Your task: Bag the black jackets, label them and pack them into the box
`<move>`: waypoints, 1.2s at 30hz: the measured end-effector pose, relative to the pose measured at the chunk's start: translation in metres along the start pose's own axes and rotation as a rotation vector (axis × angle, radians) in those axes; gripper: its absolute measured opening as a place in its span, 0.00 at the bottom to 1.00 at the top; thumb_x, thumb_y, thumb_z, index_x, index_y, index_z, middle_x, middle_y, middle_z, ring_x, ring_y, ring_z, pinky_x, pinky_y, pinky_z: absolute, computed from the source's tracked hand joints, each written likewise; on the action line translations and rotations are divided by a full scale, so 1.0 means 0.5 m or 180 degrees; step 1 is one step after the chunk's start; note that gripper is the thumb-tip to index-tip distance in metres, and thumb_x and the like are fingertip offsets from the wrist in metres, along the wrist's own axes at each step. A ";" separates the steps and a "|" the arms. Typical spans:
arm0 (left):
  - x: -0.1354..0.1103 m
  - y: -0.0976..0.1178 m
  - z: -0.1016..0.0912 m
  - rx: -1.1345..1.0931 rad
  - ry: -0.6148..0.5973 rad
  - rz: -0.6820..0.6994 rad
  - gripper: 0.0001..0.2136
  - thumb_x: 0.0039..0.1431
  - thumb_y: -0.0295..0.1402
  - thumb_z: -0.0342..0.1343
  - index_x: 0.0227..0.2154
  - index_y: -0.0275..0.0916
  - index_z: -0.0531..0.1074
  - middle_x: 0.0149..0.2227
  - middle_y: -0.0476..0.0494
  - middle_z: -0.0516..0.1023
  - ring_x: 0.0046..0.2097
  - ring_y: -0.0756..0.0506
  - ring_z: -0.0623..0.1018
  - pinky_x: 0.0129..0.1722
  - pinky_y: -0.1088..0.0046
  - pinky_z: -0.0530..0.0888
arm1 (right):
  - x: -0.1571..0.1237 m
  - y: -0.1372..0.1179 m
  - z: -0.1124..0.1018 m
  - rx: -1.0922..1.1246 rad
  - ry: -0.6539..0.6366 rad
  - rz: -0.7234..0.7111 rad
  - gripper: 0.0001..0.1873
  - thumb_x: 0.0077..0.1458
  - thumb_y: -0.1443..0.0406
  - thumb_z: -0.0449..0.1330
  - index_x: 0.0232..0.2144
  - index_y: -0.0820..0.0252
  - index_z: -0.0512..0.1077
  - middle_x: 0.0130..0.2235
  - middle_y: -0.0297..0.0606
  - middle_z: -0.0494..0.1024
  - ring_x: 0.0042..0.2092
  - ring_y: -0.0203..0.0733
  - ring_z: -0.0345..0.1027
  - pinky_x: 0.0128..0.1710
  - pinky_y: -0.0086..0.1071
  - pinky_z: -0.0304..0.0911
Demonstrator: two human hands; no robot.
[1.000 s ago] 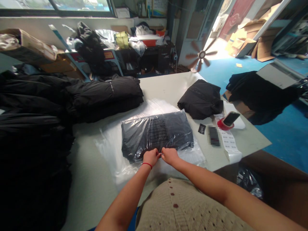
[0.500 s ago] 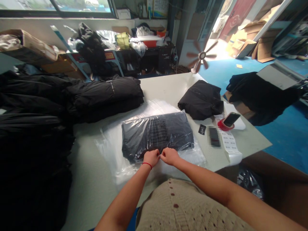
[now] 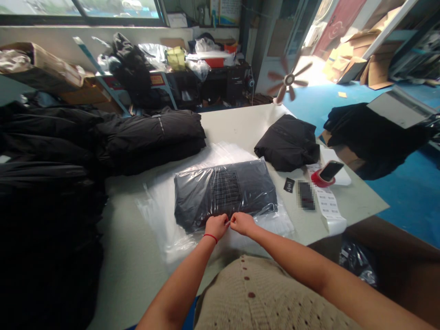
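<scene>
A folded black garment (image 3: 195,195) lies inside a clear plastic bag (image 3: 254,185) in front of me. Beneath it is a spread of more clear plastic bags (image 3: 154,229). My left hand (image 3: 216,226), with a red string at the wrist, pinches the bag's near edge. Right beside it, my right hand (image 3: 242,223) is closed on the same edge, fingertips almost meeting those of the left. The bit of plastic between the fingers is mostly hidden.
Piles of black garments (image 3: 147,137) fill the table's left side. To the right lie a folded black garment (image 3: 287,142), a small black card (image 3: 289,184), a phone (image 3: 305,195), a red tape roll (image 3: 322,178) with another phone, and a label strip (image 3: 329,206). A fan (image 3: 288,80) stands behind.
Both hands keep their pinch on the bag edge, with hardly any shift. The garment and bag stay in place; the fan blades have turned.
</scene>
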State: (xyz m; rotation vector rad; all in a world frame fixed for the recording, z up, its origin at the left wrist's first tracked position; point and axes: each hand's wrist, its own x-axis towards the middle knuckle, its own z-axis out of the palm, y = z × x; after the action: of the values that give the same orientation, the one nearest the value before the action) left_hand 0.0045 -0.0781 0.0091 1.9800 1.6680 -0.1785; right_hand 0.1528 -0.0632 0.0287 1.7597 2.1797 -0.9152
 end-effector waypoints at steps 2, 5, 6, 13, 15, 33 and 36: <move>-0.001 0.000 0.000 -0.0016 -0.0014 0.0005 0.11 0.62 0.41 0.48 0.37 0.45 0.74 0.40 0.46 0.81 0.43 0.44 0.79 0.45 0.69 0.67 | -0.006 -0.001 0.001 -0.0046 0.0036 -0.0024 0.12 0.54 0.56 0.57 0.35 0.53 0.76 0.39 0.35 0.81 0.43 0.44 0.74 0.37 0.30 0.62; -0.001 -0.001 0.000 -0.0054 -0.0051 -0.0018 0.10 0.62 0.41 0.49 0.38 0.46 0.74 0.40 0.46 0.81 0.44 0.44 0.78 0.46 0.69 0.67 | -0.011 -0.003 0.001 -0.0045 0.0041 -0.0055 0.12 0.54 0.56 0.57 0.35 0.53 0.76 0.40 0.34 0.81 0.42 0.43 0.74 0.37 0.30 0.62; -0.001 -0.002 0.000 -0.0050 -0.0057 -0.0015 0.10 0.62 0.40 0.49 0.38 0.46 0.73 0.40 0.46 0.81 0.44 0.44 0.78 0.46 0.69 0.67 | -0.012 -0.003 0.001 -0.0027 0.0065 -0.0077 0.12 0.55 0.56 0.56 0.36 0.53 0.76 0.40 0.34 0.80 0.42 0.42 0.74 0.37 0.30 0.62; -0.003 -0.001 0.000 -0.0015 -0.0032 0.0074 0.10 0.63 0.41 0.48 0.37 0.45 0.73 0.39 0.46 0.81 0.43 0.45 0.78 0.45 0.69 0.66 | 0.001 0.007 -0.004 0.0127 -0.0043 0.0010 0.11 0.56 0.60 0.55 0.38 0.51 0.76 0.42 0.34 0.80 0.46 0.42 0.73 0.40 0.30 0.62; -0.003 -0.001 0.000 -0.0024 -0.0021 0.0078 0.10 0.63 0.40 0.48 0.37 0.45 0.73 0.39 0.46 0.81 0.43 0.45 0.78 0.45 0.69 0.66 | 0.003 0.007 -0.005 0.0077 -0.0089 -0.0006 0.11 0.56 0.60 0.55 0.38 0.51 0.77 0.41 0.34 0.80 0.45 0.42 0.73 0.40 0.31 0.63; 0.000 -0.014 0.015 -0.0002 0.0190 0.0269 0.11 0.63 0.42 0.48 0.36 0.44 0.73 0.36 0.46 0.81 0.40 0.45 0.79 0.41 0.70 0.66 | -0.024 0.036 -0.012 0.0141 0.0479 -0.0861 0.17 0.49 0.58 0.66 0.40 0.58 0.72 0.42 0.39 0.73 0.45 0.42 0.66 0.44 0.34 0.56; 0.000 -0.013 0.013 0.0043 0.0197 0.0294 0.10 0.63 0.41 0.49 0.35 0.44 0.73 0.36 0.46 0.81 0.40 0.45 0.79 0.40 0.70 0.66 | -0.022 0.043 -0.002 0.0072 0.0602 -0.0743 0.13 0.50 0.58 0.65 0.38 0.56 0.73 0.43 0.40 0.72 0.47 0.44 0.64 0.46 0.36 0.54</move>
State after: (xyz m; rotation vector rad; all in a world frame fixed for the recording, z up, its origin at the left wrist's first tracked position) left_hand -0.0004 -0.0806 0.0016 2.0872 1.6129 -0.0958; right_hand 0.1763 -0.0694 0.0279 1.6889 2.5472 -0.8546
